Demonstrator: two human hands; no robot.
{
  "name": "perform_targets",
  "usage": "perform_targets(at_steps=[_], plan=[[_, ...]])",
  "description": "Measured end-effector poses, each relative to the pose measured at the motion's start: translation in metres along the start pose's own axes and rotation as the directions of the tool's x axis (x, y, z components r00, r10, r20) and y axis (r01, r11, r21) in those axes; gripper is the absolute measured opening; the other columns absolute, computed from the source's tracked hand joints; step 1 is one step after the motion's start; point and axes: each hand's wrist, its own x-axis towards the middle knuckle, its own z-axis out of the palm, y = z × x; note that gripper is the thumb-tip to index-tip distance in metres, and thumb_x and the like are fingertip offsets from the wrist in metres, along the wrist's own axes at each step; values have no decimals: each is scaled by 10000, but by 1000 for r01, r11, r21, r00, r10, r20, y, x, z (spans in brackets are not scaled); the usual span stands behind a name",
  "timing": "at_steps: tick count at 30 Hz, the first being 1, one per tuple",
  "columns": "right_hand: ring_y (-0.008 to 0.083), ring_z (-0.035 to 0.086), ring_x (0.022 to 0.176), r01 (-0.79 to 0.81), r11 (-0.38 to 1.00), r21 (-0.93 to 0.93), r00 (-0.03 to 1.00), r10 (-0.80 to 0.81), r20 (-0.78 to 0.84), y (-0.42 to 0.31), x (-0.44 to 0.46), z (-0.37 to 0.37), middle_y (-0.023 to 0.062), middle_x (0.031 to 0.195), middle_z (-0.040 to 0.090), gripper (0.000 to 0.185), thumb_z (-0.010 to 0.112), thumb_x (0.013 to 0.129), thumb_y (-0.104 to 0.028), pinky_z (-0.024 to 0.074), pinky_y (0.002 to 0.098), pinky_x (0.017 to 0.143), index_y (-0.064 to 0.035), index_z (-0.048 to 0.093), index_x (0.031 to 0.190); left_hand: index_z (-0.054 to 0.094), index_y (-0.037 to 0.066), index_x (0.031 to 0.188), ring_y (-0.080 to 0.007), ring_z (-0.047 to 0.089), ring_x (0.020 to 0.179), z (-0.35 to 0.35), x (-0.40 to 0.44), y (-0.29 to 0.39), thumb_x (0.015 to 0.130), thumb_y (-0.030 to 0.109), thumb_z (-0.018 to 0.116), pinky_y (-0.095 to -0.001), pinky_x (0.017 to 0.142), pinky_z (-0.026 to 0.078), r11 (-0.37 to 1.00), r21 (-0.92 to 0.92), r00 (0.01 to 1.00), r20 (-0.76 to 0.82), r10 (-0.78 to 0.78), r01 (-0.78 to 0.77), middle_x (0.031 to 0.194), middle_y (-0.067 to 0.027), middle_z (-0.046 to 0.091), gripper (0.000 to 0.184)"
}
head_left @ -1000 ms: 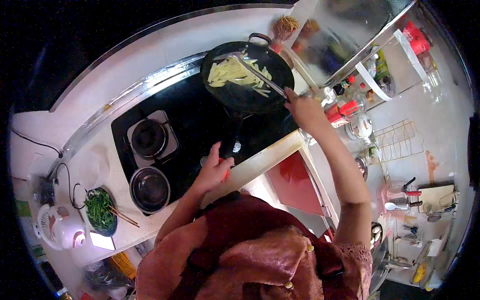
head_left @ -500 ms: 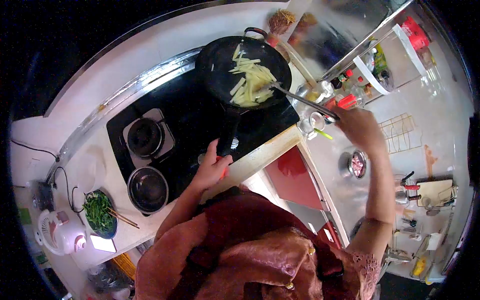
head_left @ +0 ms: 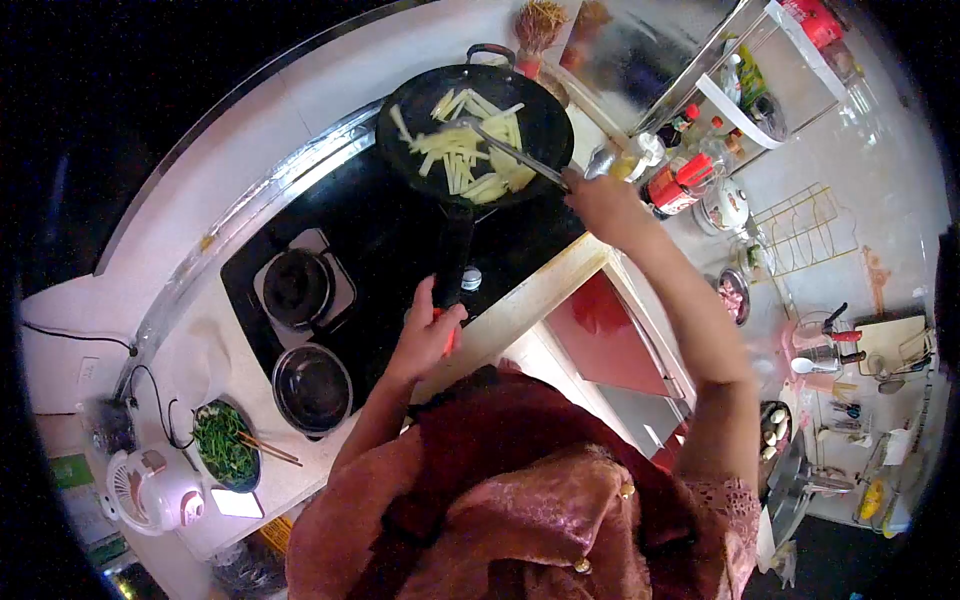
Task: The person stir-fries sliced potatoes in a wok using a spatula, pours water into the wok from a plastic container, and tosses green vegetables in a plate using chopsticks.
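Black, a round wok (head_left: 420,95) is sitting at the far right of a dark hob (head_left: 380,240), as the head view is showing. Pale cut strips (head_left: 455,165) are lying inside it, pointing in various directions over its middle and near side. The right hand (head_left: 608,207) is holding a long-handled utensil (head_left: 520,157), its fingers wrapping the outer end of the shaft; the utensil's head is blurring, so whether it is touching the strips cannot be told. Principal relation: from the right fingers, the strips are lying to the left and slightly farther off, and the shaft's long axis is pointing that way, slanting across the wok's right rim. The right hand is standing nearer to the strips than the left hand (head_left: 420,335), whose fingers are curling around the red end of the wok's straight handle (head_left: 456,245); this handle is running from the near rim toward the person. Edges: the far rim is bearing a loop grip (head_left: 490,47), the right rim is lying near a row of bottles (head_left: 688,180), and bright metal edging (head_left: 300,175) is passing behind the hob. Room: leftward, the hob's dark surface is stretching between the wok and a burner (head_left: 297,285), with a dark pan (head_left: 312,390) standing nearer the person. The front edge of the desk (head_left: 545,275) is running to the right of the left hand.
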Motion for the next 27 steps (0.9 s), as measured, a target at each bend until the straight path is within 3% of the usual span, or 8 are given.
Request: perform_targets(at_steps=[3,5,10,15,18,23,24,27], plan=[[343,642,711,124,990,-59,991,-121,57,35,-41,-31,166,769,638,263,492,888,-217,514,462,588,-113,549,1122,117,25,1406,-114,473,477,0,5,-10,901,136,517,-250,404,378,996,-41,997,4,74,-74,776,-89,558,654],[330,629,752,14,995,-98,997,-6,76,53,-65,-74,149,785,636,245,552,864,-274,492,447,675,-114,599,1043,122,28,1406,-113,474,480,-1,6,-13,895,138,525,-251,403,376,994,-74,997,9,83,-82,759,-83,555,660],[333,622,766,71,995,-70,985,-58,164,51,-101,-146,132,837,644,259,564,850,-253,477,452,675,-151,591,1087,152,45,1400,-110,489,486,0,4,-9,880,136,543,-252,409,384,998,-56,999,-30,35,-36,758,-76,562,657],[332,626,779,69,984,-164,996,-58,74,41,-30,-62,130,816,643,336,565,854,-261,482,458,686,-155,561,1173,183,44,1386,-111,500,479,-3,5,-9,873,128,552,-250,423,400,999,-47,1000,-3,19,-20,696,-68,569,638],[350,642,765,91,996,-22,985,-94,-144,34,-1,-48,163,804,646,223,504,880,-247,513,484,631,-82,606,989,185,50,1386,-115,496,480,0,2,-4,875,112,544,-253,427,398,997,-71,1000,-14,26,-27,741,-85,569,628],[342,652,760,60,998,-22,993,-62,-98,2,28,-4,170,801,650,264,460,896,-220,523,447,599,-15,582,1007,198,59,1380,-120,514,510,2,2,-3,880,100,533,-254,429,397,994,-106,999,-35,12,-16,820,-98,568,603],[343,634,730,9,1000,-16,1000,-10,-27,1,24,6,144,791,645,380,506,894,-267,506,441,622,-160,474,1257,198,60,1380,-120,517,516,2,2,-4,881,99,531,-254,429,397,993,-113,999,-42,14,-19,831,-98,567,601],[335,633,747,142,983,-119,989,-135,64,28,-11,-23,138,805,647,353,518,885,-259,504,439,643,-173,505,1227,174,63,1393,-122,518,521,1,-2,4,886,96,526,-254,429,399,996,-86,1000,-11,-9,8,836,-95,564,618]])
